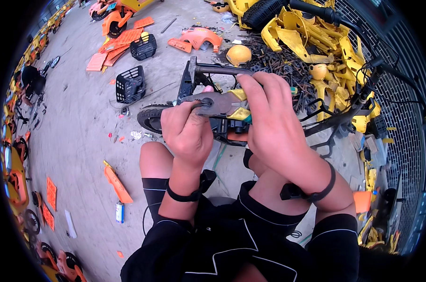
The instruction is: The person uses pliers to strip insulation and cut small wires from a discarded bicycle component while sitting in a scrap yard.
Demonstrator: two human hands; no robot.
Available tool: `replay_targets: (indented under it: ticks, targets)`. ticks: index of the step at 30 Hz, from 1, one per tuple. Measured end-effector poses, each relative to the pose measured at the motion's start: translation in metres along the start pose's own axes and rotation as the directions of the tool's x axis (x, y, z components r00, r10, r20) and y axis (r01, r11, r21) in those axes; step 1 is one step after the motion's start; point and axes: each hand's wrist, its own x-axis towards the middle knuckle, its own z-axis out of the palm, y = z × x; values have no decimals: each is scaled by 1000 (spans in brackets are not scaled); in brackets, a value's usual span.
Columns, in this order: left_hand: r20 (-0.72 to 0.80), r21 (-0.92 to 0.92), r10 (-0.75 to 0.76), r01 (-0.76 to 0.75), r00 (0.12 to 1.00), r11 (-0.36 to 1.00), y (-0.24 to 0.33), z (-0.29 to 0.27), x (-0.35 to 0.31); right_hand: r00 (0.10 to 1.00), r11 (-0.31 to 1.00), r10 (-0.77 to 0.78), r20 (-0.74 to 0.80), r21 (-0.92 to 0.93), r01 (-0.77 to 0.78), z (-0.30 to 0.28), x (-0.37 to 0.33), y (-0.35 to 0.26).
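Nearest are the person's dark clothes (213, 249) with thin pale lines, and a dark band (179, 196) on the left wrist. On the ground to the left stands or lies a small blue-and-white cylinder (120, 214), and just beyond it a long orange panel (117, 184).

Ahead of the knees, both hands meet at a pair of pliers (218, 104), which is raised over a dark vehicle frame (217, 70). The pliers' grey head points left and their yellow-and-green handles run right. The right hand (276, 110) is wrapped over the handles from above, holding them. The left hand (187, 129) is curled in beside the head, its fingers bent tightly; I cannot tell what is inside them.

Under the hands, a black tyre (151, 118) shows at the left of the frame, while a dark handlebar assembly (337, 117) stretches to the right.

Farther left, a black basket (131, 84) sits on the concrete floor (91, 122), with another black basket (143, 46) beyond it, beside stacked orange panels (112, 49). Farther right, a yellow rounded shell (239, 55) lies against a heap of dark metal parts (281, 70), with yellow body panels (295, 40) piled beyond. At the far left stands an orange scooter (115, 21).
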Motion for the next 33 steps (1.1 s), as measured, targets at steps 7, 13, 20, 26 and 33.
replay_targets:
  ticks: [7,13,20,26,33]
  targets:
    - [34,-3,-7,7,999,1000,-9,19,-2,999,995,15,33,-95,-11,6,5,18]
    - [57,-1,-8,8,998,1000,-14,28,-2,986,983,71,151,-181,-43,1,12,23]
    - [54,-40,50,-48,997,998,-16,34,-3,1000,987,2,-5,-161,-3,6,7,32]
    - [120,-38,46,-41,992,998,-15,27,-9,1000,986,13,19,-169,-10,1,4,29]
    - [143,-35,55,-50,988,998,-11,24,-8,999,986,33,43,-165,-25,1,0,26]
